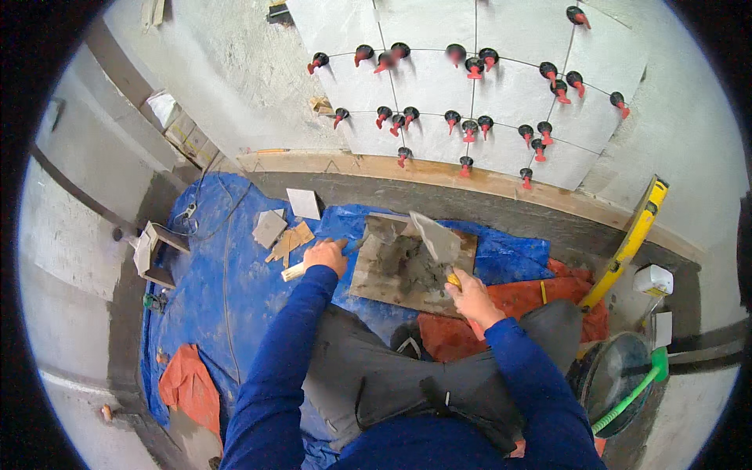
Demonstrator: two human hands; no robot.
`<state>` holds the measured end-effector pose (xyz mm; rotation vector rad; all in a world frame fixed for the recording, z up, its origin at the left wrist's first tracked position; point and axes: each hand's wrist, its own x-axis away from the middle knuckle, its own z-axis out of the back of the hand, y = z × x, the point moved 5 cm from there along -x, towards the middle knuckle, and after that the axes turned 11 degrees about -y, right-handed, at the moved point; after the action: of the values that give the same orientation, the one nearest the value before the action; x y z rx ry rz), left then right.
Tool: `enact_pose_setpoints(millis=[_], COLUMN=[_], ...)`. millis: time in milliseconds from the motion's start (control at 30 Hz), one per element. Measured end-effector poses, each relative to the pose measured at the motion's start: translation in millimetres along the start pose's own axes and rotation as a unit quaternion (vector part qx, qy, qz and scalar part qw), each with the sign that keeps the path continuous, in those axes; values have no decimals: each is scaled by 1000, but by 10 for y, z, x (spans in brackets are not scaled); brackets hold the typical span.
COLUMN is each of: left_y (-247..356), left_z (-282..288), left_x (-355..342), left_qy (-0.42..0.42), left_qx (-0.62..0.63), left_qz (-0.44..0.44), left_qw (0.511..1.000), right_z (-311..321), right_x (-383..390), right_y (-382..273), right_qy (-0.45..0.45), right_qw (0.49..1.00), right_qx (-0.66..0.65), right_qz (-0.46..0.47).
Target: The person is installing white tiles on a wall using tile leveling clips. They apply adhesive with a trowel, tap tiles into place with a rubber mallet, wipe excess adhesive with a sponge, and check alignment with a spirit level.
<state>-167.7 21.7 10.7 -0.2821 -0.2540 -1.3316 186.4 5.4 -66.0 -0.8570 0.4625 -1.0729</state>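
My left hand [325,255] is closed around a tool with a grey end [354,244], only partly visible, left of a mortar-covered board [372,278]. My right hand [468,301] grips the yellow-and-red handle of a trowel [437,241], whose broad pale grey blade is raised over the right part of the board. Grey mortar [399,262] is spread in a rough heap on the board, which lies on a blue tarp [200,274] in front of my knees. A pale wooden piece [292,272] lies just below my left hand.
The tiled wall [427,86] bears several red-and-black levelling clips above a timber batten [360,163]. A yellow level [627,243] leans at right, near a black bucket [595,380] and green-handled tool [634,395]. Tile offcuts [269,227], cables, a wooden stool [160,258] and orange sheeting [188,376] are around.
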Motion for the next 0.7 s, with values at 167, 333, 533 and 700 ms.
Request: enact_pose_setpoints(millis=[167,333,533,700], left_y=[95,19,-99,89], left_z=[-44,-35,-153,-140], left_x=[1,75,-38,-100], left_qy=[-6,-48,-11,87], left_qx=[-13,26,75,146], left_qz=[18,42,-3,-205], left_qw=[1000,998,997,964], right_z=[-175,-405,-881,-878], right_x=[29,-205,-616,-638], right_y=[-387,376,1662,1475], right_qy=[-68,-148,-113,-217], right_qw=[981,969,974,921], right_qx=[175,145,-9,308], right_qz=[55,-138,-196,-99])
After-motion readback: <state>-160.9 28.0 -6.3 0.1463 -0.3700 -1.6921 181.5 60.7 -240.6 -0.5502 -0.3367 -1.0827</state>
